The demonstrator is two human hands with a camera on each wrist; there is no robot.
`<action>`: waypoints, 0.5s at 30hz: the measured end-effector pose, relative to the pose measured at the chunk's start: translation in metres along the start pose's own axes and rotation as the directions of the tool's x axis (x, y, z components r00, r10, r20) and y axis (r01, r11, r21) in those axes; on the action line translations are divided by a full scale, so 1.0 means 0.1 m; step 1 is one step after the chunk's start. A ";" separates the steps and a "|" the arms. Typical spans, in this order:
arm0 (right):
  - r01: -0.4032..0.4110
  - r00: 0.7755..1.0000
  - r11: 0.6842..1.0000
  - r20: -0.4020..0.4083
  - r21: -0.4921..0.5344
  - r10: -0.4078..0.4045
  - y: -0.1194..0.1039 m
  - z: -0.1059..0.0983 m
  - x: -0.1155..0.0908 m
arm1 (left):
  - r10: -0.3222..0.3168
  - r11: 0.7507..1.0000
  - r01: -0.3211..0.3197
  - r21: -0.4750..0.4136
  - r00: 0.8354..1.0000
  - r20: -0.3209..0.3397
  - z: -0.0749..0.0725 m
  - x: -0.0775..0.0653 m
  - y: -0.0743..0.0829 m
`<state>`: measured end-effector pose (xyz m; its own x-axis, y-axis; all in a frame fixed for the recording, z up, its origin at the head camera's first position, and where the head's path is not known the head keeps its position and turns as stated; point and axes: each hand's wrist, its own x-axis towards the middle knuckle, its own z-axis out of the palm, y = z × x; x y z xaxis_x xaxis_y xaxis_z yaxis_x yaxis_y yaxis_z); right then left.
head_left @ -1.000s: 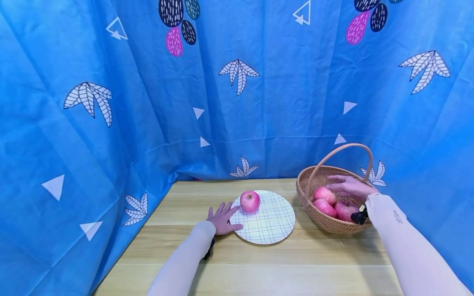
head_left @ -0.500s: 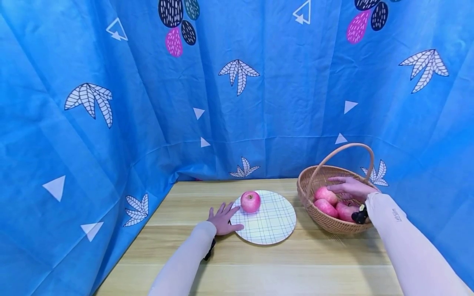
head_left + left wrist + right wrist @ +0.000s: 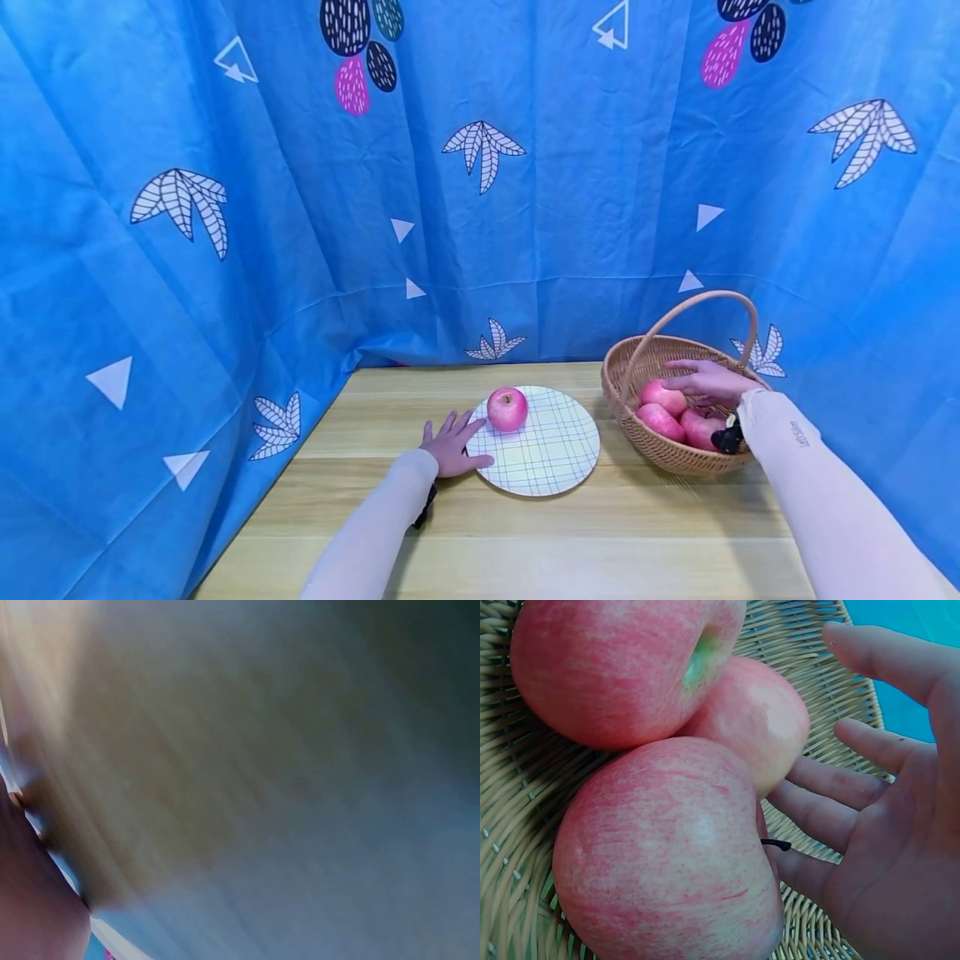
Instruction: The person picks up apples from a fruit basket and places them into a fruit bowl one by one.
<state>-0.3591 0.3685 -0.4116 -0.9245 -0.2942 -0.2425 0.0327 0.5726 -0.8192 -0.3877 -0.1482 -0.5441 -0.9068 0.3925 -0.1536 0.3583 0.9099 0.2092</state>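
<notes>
My left hand (image 3: 453, 446) rests at the left edge of a round checked plate (image 3: 547, 458), fingers spread. On that plate sits one red apple (image 3: 507, 409), just past the fingertips. Over at the right, my right hand (image 3: 708, 382) reaches into a wicker basket (image 3: 648, 446) holding three apples. In the right wrist view the right hand's fingers are extended and apart, with the lower ones close against the back apple (image 3: 754, 724) and the stemmed near apple (image 3: 667, 847). Another apple (image 3: 607, 667) lies at upper left. The left wrist view is mostly blurred.
The basket's tall handle (image 3: 675, 312) arches above the apples and the right hand. A wooden table (image 3: 540, 542) lies under everything. Blue patterned curtain (image 3: 480, 242) hangs behind the table and along both sides.
The far apple in the basket has shifted slightly to the right, by the right hand's fingers. The left hand, plate and its apple stay in place.
</notes>
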 end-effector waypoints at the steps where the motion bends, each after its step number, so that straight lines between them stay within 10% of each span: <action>1: 0.001 1.000 1.000 0.003 0.004 -0.001 0.00 0.00 0.00 | 0.002 1.000 -0.002 -0.006 1.000 -0.003 -0.01 -0.01 0.01; 15: -0.014 1.000 0.999 -0.023 -0.047 0.012 0.11 0.04 0.09 | 0.003 1.000 -0.003 -0.020 1.000 -0.006 -0.01 0.00 0.01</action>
<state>-0.3659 0.3695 -0.4252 -0.9324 -0.2695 -0.2407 0.0274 0.6116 -0.7907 -0.3874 -0.1478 -0.5432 -0.9071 0.3944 -0.1469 0.3566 0.9057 0.2293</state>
